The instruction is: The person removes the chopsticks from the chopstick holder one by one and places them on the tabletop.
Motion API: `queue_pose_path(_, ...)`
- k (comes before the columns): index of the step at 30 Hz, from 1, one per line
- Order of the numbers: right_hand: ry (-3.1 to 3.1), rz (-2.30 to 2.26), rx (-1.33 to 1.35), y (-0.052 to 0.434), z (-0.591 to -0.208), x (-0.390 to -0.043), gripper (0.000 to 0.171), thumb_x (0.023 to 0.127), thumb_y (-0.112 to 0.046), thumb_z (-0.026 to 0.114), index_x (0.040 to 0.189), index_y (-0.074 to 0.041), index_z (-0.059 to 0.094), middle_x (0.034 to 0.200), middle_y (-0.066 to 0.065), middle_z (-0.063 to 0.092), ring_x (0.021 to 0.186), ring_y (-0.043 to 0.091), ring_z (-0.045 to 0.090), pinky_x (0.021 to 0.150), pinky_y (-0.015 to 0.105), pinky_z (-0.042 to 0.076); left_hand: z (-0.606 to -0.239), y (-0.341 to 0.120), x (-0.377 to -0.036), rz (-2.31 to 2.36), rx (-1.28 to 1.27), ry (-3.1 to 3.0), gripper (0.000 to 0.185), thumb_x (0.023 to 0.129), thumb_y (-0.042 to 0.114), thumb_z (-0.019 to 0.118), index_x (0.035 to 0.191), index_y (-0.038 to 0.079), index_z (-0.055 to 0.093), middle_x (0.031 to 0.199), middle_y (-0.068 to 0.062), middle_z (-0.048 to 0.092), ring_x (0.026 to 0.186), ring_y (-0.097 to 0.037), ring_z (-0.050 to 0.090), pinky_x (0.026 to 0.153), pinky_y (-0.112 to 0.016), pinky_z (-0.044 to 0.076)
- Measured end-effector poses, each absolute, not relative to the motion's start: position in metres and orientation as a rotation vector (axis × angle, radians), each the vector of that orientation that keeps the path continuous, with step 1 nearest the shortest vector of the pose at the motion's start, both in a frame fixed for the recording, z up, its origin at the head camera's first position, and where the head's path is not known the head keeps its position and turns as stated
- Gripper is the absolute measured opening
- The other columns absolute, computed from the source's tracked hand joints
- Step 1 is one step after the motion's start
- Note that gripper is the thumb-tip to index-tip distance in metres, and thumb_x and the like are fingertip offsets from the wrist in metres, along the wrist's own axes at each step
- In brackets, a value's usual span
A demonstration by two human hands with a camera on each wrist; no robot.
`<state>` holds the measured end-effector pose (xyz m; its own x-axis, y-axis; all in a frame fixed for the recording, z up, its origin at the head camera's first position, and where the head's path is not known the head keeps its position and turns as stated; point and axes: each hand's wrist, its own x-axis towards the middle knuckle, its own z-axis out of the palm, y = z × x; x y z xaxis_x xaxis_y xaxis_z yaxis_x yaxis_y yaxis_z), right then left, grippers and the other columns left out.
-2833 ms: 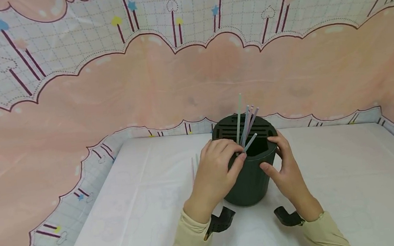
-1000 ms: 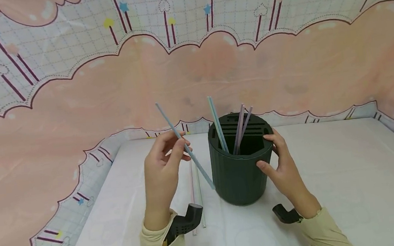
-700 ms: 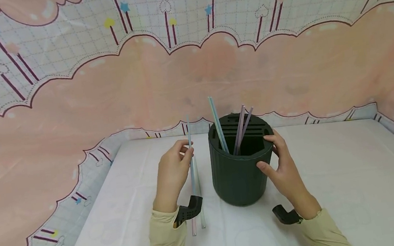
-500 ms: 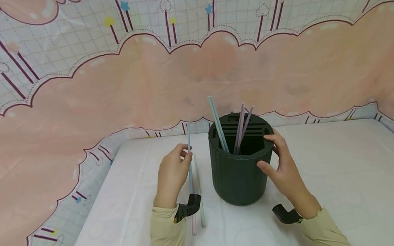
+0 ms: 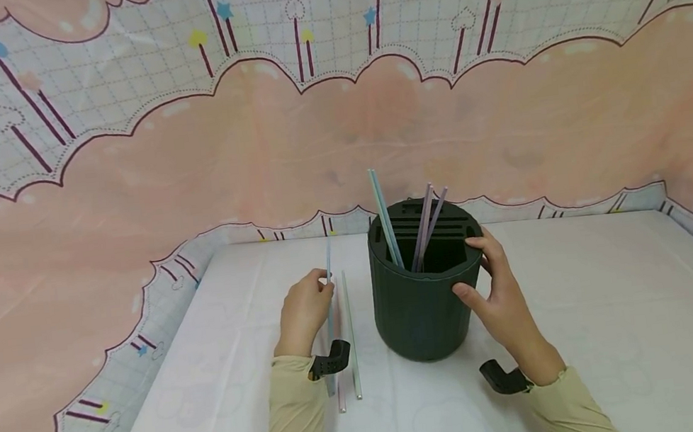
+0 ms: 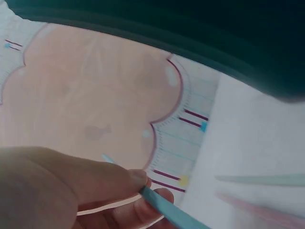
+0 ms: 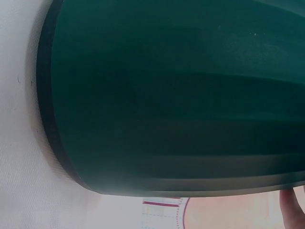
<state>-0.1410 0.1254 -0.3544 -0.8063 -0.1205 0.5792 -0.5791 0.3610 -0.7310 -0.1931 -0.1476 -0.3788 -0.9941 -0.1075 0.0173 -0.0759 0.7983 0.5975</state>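
The left hand [image 5: 303,311] pinches a blue straw [image 5: 327,275] low over the tabletop [image 5: 587,302], at 9 o'clock from the dark holder [image 5: 424,307]. Lay it flat, parallel to the two straws [image 5: 350,337] there, while the right hand [image 5: 502,298] grips the holder.

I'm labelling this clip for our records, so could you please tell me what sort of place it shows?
Probably a staged tabletop set rather than a lived-in room: a table under a white cover, walled on three sides by a pink cloud-print backdrop, with only a dark green holder and some straws.

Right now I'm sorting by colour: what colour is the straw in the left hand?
Light blue straw, clearest in the left wrist view.
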Motion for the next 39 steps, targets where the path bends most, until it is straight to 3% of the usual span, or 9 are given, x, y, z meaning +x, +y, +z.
queue_pose_path(7,-2.195,1.435,0.615,0.125,-0.353,-0.142,0.058,0.083,-0.012,0.063,0.129,-0.001,0.030,0.145,0.017,0.014,0.132,0.029,0.016,0.097,0.060,0.020,-0.394,-0.156,-0.197,-0.976,0.184,-2.988,0.035,0.088,0.015,0.051,0.121,0.005,0.052,0.095,-0.008,0.063,0.058,-0.015,0.055,0.052,-0.029,0.043)
queue_pose_path(14,-2.195,1.432,0.614,0.125,-0.352,-0.143,0.058,0.083,-0.013,0.063,0.129,-0.001,0.030,0.145,0.017,0.014,0.132,0.028,0.015,0.097,0.060,0.020,-0.409,-0.160,-0.200,-0.907,0.188,-3.049,0.036,0.086,0.012,0.051,0.121,0.003,0.052,0.103,-0.012,0.062,0.082,-0.024,0.057,0.071,-0.040,0.046)
queue_pose_path(17,-2.201,1.429,0.610,0.125,-0.353,-0.143,0.058,0.083,-0.011,0.063,0.129,-0.001,0.030,0.145,0.017,0.014,0.132,0.028,0.015,0.097,0.059,0.020,-0.415,-0.160,-0.200,-0.877,0.203,-3.065,0.037,0.084,0.011,0.051,0.121,0.004,0.053,0.105,-0.012,0.061,0.081,-0.024,0.056,0.067,-0.039,0.046)
queue_pose_path(22,-2.208,1.426,0.601,0.124,-0.354,-0.143,0.058,0.082,-0.010,0.063,0.129,-0.002,0.031,0.145,0.016,0.015,0.132,0.027,0.017,0.097,0.059,0.021,-0.421,-0.162,-0.200,-0.829,0.231,-3.076,0.041,0.080,0.009,0.055,0.121,0.007,0.054,0.095,-0.009,0.061,0.073,-0.021,0.054,0.059,-0.035,0.044)
queue_pose_path(31,-2.203,1.425,0.603,0.124,-0.355,-0.144,0.058,0.082,-0.010,0.063,0.130,-0.002,0.031,0.145,0.016,0.015,0.132,0.025,0.016,0.097,0.059,0.021,-0.416,-0.162,-0.202,-0.862,0.176,-3.058,0.036,0.086,0.021,0.052,0.120,0.010,0.055,0.106,-0.012,0.060,0.091,-0.027,0.056,0.073,-0.043,0.045)
queue_pose_path(39,-2.184,1.436,0.620,0.125,-0.355,-0.143,0.057,0.085,-0.018,0.062,0.129,-0.001,0.031,0.144,0.018,0.015,0.133,0.022,0.014,0.097,0.059,0.021,-0.391,-0.154,-0.201,-0.889,0.087,-2.935,0.032,0.089,0.026,0.051,0.118,0.016,0.057,0.093,-0.004,0.057,0.074,-0.018,0.052,0.058,-0.032,0.042)
